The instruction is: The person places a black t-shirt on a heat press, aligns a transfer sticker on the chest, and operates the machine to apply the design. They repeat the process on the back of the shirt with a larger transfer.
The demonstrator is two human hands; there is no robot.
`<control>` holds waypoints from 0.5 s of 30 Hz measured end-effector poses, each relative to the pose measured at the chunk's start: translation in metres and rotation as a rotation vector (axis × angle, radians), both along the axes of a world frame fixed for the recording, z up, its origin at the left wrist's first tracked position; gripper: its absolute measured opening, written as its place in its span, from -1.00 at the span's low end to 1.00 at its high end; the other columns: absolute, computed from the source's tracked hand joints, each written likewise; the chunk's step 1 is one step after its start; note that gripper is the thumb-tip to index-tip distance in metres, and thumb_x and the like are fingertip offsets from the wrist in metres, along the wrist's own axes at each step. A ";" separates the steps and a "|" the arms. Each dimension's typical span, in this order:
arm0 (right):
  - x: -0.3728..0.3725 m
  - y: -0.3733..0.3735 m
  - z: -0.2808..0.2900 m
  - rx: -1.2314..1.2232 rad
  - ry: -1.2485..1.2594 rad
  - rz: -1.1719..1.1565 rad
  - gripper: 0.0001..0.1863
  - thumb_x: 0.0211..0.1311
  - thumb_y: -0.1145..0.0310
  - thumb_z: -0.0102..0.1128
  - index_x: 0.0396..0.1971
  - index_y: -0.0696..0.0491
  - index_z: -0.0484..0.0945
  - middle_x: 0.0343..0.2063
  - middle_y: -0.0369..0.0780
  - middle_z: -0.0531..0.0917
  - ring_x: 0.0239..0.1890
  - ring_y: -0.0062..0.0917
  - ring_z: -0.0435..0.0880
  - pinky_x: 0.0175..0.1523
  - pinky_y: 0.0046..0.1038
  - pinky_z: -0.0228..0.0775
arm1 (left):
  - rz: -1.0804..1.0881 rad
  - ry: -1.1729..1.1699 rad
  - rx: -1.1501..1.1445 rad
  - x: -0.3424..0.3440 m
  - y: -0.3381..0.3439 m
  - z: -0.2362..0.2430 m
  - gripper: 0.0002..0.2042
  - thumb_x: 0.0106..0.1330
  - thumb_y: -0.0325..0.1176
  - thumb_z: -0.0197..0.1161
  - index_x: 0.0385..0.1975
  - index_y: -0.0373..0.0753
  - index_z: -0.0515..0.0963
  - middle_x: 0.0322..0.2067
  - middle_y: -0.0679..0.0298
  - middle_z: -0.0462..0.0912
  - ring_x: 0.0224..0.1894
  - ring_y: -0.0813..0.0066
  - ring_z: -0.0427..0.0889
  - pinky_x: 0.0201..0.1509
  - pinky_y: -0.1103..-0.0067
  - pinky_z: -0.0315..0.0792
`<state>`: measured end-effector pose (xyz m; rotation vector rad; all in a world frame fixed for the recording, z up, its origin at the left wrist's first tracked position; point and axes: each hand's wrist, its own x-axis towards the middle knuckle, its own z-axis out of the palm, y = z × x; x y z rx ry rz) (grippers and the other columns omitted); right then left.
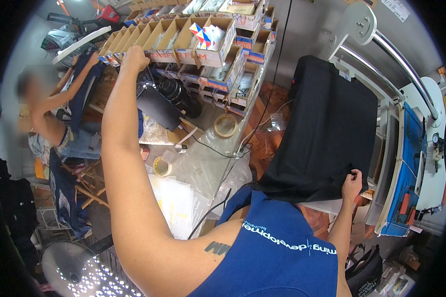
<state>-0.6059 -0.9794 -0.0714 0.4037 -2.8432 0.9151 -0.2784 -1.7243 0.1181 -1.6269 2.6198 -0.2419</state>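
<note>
Head view: right grip (pixel 352 184) pinches black cloth (pixel 327 123) above parquet floor (pixel 263 156); left grip (pixel 135 58), at cardboard boxes (pixel 213 59), unclear.

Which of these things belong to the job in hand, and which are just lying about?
Likely in use, judging by the hands:
black garment, its edge in the grip of the right hand
cardboard boxes, with the left hand up at one

Apparently just lying about:
tape rolls
white sheets
black bag, lower right
</note>
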 end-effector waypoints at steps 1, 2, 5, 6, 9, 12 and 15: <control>0.000 0.000 0.000 0.004 0.004 0.001 -0.82 0.14 0.50 0.11 -0.24 0.11 0.55 -0.60 -0.28 0.47 -0.55 -0.57 0.43 -0.34 -0.46 0.35 | 0.004 -0.014 0.010 0.000 0.000 0.000 -0.67 0.09 -0.34 0.34 -0.21 -0.46 0.68 -0.07 -0.26 0.66 0.06 -0.12 0.65 0.16 0.22 0.53; 0.000 0.000 -0.001 0.007 -0.004 -0.006 -0.82 0.13 0.50 0.11 -0.24 0.11 0.56 -0.60 -0.28 0.47 -0.55 -0.57 0.43 -0.34 -0.46 0.35 | -0.003 -0.014 0.006 0.000 0.000 0.000 -0.67 0.09 -0.34 0.34 -0.21 -0.46 0.68 -0.07 -0.26 0.66 0.05 -0.12 0.66 0.16 0.22 0.53; 0.000 0.001 -0.001 0.000 -0.016 -0.012 -0.82 0.13 0.50 0.11 -0.24 0.11 0.56 -0.59 -0.26 0.48 -0.54 -0.55 0.45 -0.33 -0.45 0.36 | -0.020 -0.005 -0.009 0.000 0.001 0.000 -0.66 0.08 -0.35 0.34 -0.20 -0.47 0.68 -0.08 -0.26 0.66 0.05 -0.12 0.66 0.16 0.22 0.53; 0.000 0.001 -0.002 0.005 0.003 -0.003 -0.81 0.13 0.49 0.11 -0.23 0.12 0.56 -0.59 -0.25 0.48 -0.54 -0.54 0.45 -0.33 -0.45 0.36 | -0.023 0.002 -0.015 0.001 0.002 0.000 -0.66 0.08 -0.34 0.35 -0.20 -0.47 0.67 -0.08 -0.26 0.66 0.05 -0.12 0.66 0.17 0.22 0.53; 0.000 0.001 -0.001 0.013 0.015 0.001 -0.81 0.14 0.49 0.10 -0.23 0.13 0.56 -0.58 -0.23 0.49 -0.53 -0.51 0.46 -0.31 -0.43 0.37 | -0.018 0.007 -0.019 0.001 0.005 0.000 -0.66 0.09 -0.33 0.36 -0.20 -0.47 0.67 -0.08 -0.25 0.66 0.05 -0.12 0.66 0.17 0.22 0.53; 0.000 0.001 0.000 0.011 -0.001 -0.001 -0.80 0.14 0.48 0.10 -0.22 0.14 0.56 -0.57 -0.21 0.50 -0.52 -0.48 0.47 -0.29 -0.42 0.38 | -0.019 -0.002 -0.017 0.000 0.007 0.002 -0.66 0.10 -0.33 0.37 -0.20 -0.46 0.67 -0.08 -0.24 0.67 0.05 -0.11 0.66 0.17 0.23 0.53; 0.000 0.000 0.000 0.012 0.001 0.003 -0.80 0.14 0.49 0.10 -0.22 0.14 0.56 -0.56 -0.20 0.51 -0.51 -0.47 0.48 -0.28 -0.41 0.39 | -0.016 -0.001 -0.006 0.000 0.007 0.003 -0.66 0.10 -0.33 0.37 -0.19 -0.45 0.67 -0.08 -0.24 0.67 0.05 -0.11 0.66 0.17 0.23 0.53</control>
